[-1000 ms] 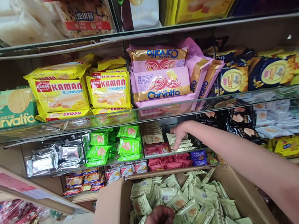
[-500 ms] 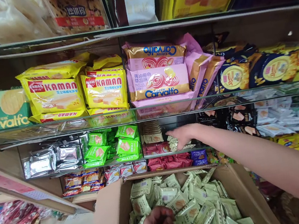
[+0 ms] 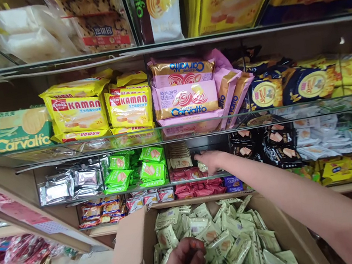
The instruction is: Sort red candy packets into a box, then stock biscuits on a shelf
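Observation:
My right hand (image 3: 212, 162) reaches into a compartment of the lower shelf, its fingers bent over pale green snack packets that show only in part beneath them. Just left of it stands a neat row of similar pale packets (image 3: 180, 157). Below, my left hand (image 3: 185, 260) hovers at the front of an open cardboard box (image 3: 281, 217), its fingers curled with thumb and fingertips close together; no packet shows between them. Many light green wrapped packets (image 3: 238, 250) lie loose in the box, under and beside this hand.
Glass-edged shelves cross the view. Bright green packets (image 3: 150, 171) and silver packets (image 3: 57, 187) lie left of my right hand, black packets (image 3: 278, 143) to its right. Yellow Kaman packs (image 3: 79, 115) and pink Carvalfo packs (image 3: 186, 97) stand on the shelf above.
The view has shifted slightly. My right hand has closed in over the pale packets, and fewer of them show beneath it. My left hand stays above the box, curled as before.

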`<control>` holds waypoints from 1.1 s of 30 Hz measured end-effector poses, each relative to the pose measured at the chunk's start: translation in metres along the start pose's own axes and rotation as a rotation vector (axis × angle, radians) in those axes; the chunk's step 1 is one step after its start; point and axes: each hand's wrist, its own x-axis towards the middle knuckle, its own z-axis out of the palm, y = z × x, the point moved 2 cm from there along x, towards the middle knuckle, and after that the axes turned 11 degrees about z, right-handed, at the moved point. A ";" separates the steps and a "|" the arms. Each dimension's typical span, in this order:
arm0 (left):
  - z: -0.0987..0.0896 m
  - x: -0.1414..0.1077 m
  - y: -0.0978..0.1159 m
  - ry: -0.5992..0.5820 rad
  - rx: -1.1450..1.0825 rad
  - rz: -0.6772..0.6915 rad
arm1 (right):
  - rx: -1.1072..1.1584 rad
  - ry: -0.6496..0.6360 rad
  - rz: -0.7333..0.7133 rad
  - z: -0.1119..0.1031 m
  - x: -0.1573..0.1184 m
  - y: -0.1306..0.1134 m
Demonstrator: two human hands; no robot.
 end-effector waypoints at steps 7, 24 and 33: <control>0.000 0.001 0.023 0.066 -0.039 0.015 | 0.121 0.212 -0.033 -0.037 -0.042 0.015; 0.053 0.028 0.060 -0.014 -0.599 0.238 | 1.615 0.041 -0.028 0.050 -0.171 -0.057; 0.060 0.027 0.053 0.248 -0.617 0.301 | 1.756 0.496 0.207 0.066 -0.179 -0.065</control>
